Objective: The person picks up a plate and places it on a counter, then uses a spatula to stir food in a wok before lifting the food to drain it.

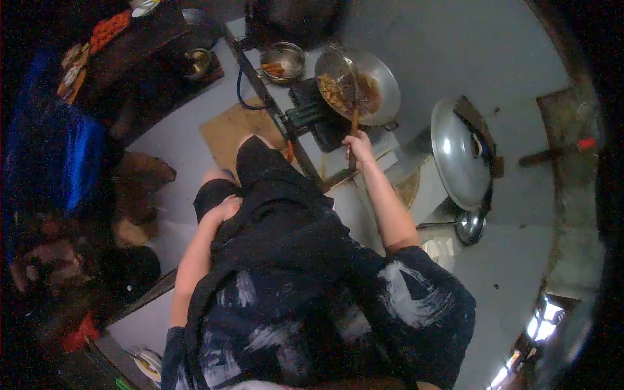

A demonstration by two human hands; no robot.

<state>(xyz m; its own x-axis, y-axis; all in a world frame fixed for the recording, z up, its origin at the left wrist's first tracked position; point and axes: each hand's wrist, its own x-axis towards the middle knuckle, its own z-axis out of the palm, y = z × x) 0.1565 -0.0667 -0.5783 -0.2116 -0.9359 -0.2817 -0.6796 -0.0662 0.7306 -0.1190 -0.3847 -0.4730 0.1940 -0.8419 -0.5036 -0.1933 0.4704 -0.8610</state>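
My right hand [359, 146] is closed around the wooden handle of a round skimmer [355, 84]. The skimmer's head is over a wide metal wok [388, 81], and brown fried pieces [331, 93] lie at the wok's left side. Brownish liquid shows at the wok's bottom. On my thigh, over the dark shorts [260, 162], rests my left hand [229, 208], its fingers lying flat with nothing in them.
Left of the wok stands a metal bowl [290, 57] with orange-brown pieces inside. A large domed lid [452, 156] leans at the right, with a ladle [470, 227] below it. A cardboard sheet [224, 133] lies on the floor. A dark burner [325, 130] sits beside the wok.
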